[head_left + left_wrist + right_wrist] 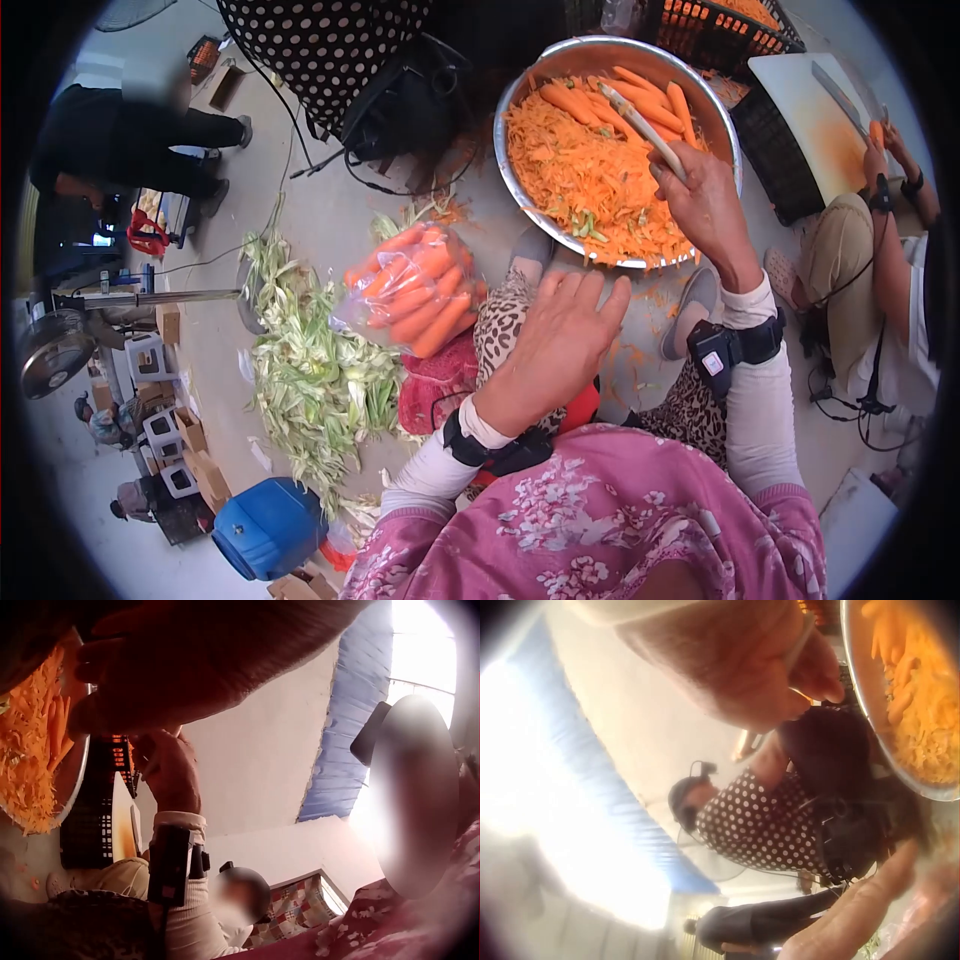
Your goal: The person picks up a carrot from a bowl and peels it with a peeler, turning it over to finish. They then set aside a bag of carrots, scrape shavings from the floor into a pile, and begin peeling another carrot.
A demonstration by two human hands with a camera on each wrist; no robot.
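Note:
My right hand [705, 205] grips a slim peeler [640, 125] by its pale handle, its tip slanting over a large metal basin [506, 150]. Orange carrot shavings [560, 165] fill much of the basin, and several whole peeled carrots [570, 102] lie on its far side. My left hand [560, 335] holds nothing; its fingers are loosely bent near the basin's near rim, above my lap. To the left of it sits a clear plastic bag of carrots [415, 290]. In the right wrist view, my right hand [727, 667] hides most of the peeler.
Pale green husks [310, 360] are heaped on the floor at left, by a blue barrel [268, 525]. On the right another person's hands [880, 150] work at a white cutting board [815, 120] on a black crate [775, 160]. Someone in a polka-dot garment [320, 50] is opposite.

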